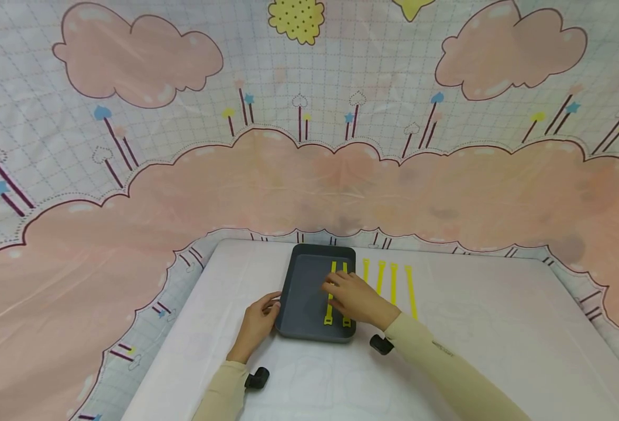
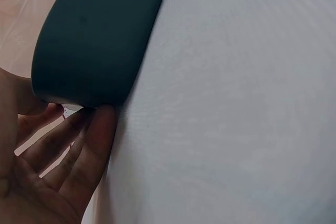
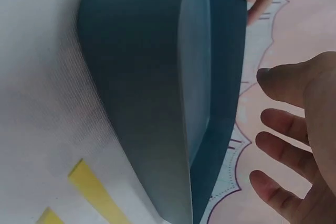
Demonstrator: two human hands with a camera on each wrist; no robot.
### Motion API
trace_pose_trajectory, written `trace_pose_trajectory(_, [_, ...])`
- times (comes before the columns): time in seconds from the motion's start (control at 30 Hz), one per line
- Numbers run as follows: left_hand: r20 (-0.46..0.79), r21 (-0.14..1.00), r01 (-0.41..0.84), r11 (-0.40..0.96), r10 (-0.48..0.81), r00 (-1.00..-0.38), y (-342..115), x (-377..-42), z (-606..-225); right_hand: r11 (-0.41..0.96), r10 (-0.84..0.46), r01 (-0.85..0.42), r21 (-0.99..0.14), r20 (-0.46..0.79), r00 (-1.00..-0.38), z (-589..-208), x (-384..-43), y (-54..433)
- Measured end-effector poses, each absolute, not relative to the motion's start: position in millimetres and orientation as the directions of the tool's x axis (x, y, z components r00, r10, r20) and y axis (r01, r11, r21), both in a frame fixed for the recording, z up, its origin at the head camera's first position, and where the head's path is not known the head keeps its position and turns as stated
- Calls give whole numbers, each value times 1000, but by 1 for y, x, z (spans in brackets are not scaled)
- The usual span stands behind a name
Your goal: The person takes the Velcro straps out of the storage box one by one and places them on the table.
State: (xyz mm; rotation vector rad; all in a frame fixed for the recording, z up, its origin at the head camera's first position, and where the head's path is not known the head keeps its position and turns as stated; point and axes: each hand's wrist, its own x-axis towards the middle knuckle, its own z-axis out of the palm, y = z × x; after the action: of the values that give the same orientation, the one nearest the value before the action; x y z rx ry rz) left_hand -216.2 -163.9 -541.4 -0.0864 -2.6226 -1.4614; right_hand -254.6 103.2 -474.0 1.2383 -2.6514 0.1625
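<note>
A dark grey rectangular tray (image 1: 304,280) lies on the white table, with two yellow straps (image 1: 328,320) lengthwise in its right half. Each strap has a slotted head at its near end. My left hand (image 1: 257,324) is at the tray's left side; in the left wrist view its fingertips (image 2: 102,121) touch the outer wall, fairly straight. Over the tray's right part is my right hand (image 1: 359,297), partly covering the straps. Nothing shows between its loosely bent, parted fingers (image 3: 283,150) in the right wrist view.
Several more yellow straps (image 1: 394,280) lie side by side on the table (image 1: 499,327) right of the tray, some partly behind my right hand and forearm. A black wrist camera (image 1: 381,344) sits under the right wrist, another (image 1: 257,378) by the left. A patterned curtain (image 1: 309,181) hangs behind.
</note>
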Motion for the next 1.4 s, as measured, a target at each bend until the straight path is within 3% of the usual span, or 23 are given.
trace_pose_trajectory(0.3, [141, 844, 110, 525, -18, -990, -165, -217, -544, 641, -760, -760, 103, 217, -612, -481, -265, 95])
trace_pose_trajectory(0.7, [154, 842, 122, 525, -17, -988, -164, -218, -545, 673, -739, -727, 137, 102, -666, -495, -276, 90])
trace_pose_trajectory(1.4, [151, 844, 122, 522, -13, -988, -164, -216, -542, 660, -740, -709, 249, 50, -671, -510, -288, 87])
